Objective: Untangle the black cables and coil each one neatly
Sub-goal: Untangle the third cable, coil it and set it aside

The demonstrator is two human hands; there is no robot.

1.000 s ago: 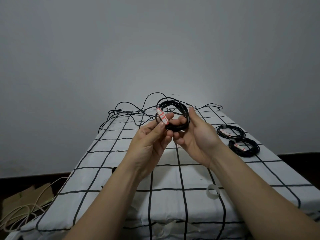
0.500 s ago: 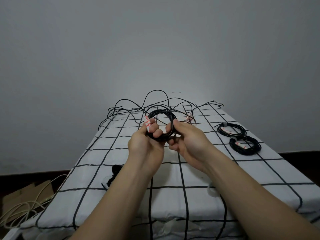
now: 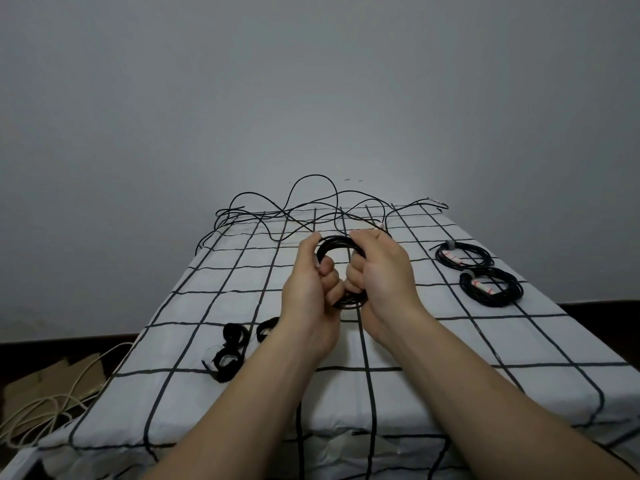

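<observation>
A coiled black cable (image 3: 337, 243) hangs in the air above the middle of the table, held from both sides. My left hand (image 3: 311, 285) grips its left arc with curled fingers. My right hand (image 3: 377, 271) grips its right arc, fingers wrapped through the ring. Behind the hands a tangle of loose black cables (image 3: 304, 209) sprawls across the table's far end. Two finished coils lie at the right: a far coil (image 3: 463, 255) and a near coil (image 3: 491, 287), each bound by a grey strap and showing a white and red tag.
The table wears a white cloth with a black grid (image 3: 433, 341). A cluster of black strap rings (image 3: 230, 351) lies left of my left forearm. On the floor at lower left sit cardboard (image 3: 52, 379) and pale cord (image 3: 45, 410). A grey wall stands behind.
Both hands have dropped lower and nearer with the coil. The white and red tag that showed by my left fingers is now hidden inside my grip. The view has tilted down, showing the strap rings.
</observation>
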